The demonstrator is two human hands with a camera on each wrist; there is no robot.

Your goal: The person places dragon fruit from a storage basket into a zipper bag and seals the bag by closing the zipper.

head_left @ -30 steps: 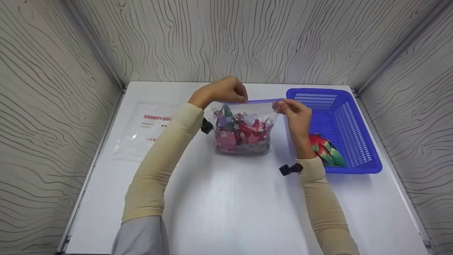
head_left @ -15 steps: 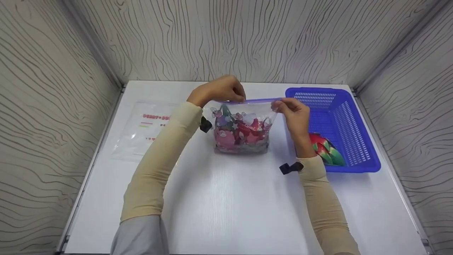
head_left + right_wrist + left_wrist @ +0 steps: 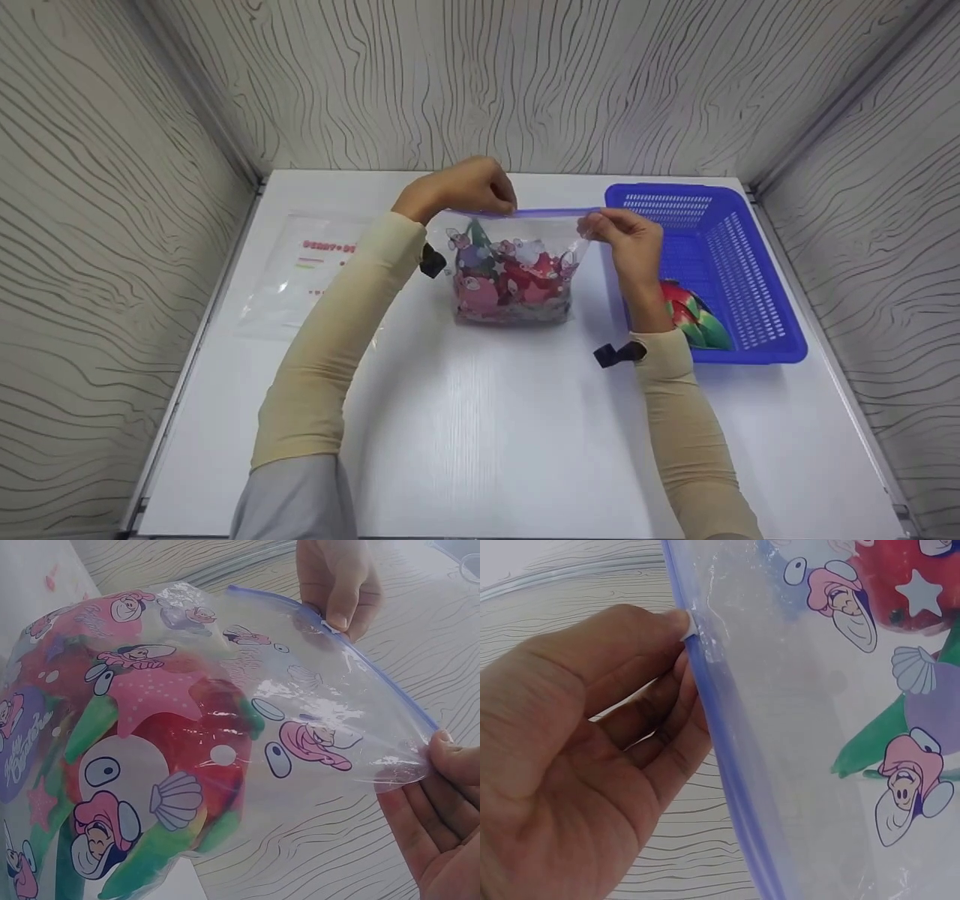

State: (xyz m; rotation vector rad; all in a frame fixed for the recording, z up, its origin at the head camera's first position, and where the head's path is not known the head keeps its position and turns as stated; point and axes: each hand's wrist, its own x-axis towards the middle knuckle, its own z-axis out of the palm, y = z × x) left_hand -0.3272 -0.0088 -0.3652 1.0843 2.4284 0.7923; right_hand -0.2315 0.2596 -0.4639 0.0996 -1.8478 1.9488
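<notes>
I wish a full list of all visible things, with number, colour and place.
Printed zip bag: one, clear with pink prints and purple top strip, upright near centre.
Bag contents: count unclear, mainly red and green, inside it.
Flat bag: one, clear with red lettering, at left.
Basket: one, blue, at right.
Leafy item: one, red and green, in the basket.
Table: one, white, underneath.
Wall panels: three, pale with dark lines, left, back and right.
Corner rails: two, grey, between panels.
Wrist devices: two, black, one per wrist.
Sleeves: two, beige, on the forearms.
Upper sleeve: one, grey, at lower left.
Left hand: one, bare, pinching the strip.
Right hand: one, bare, pinching the bag's corner.
</notes>
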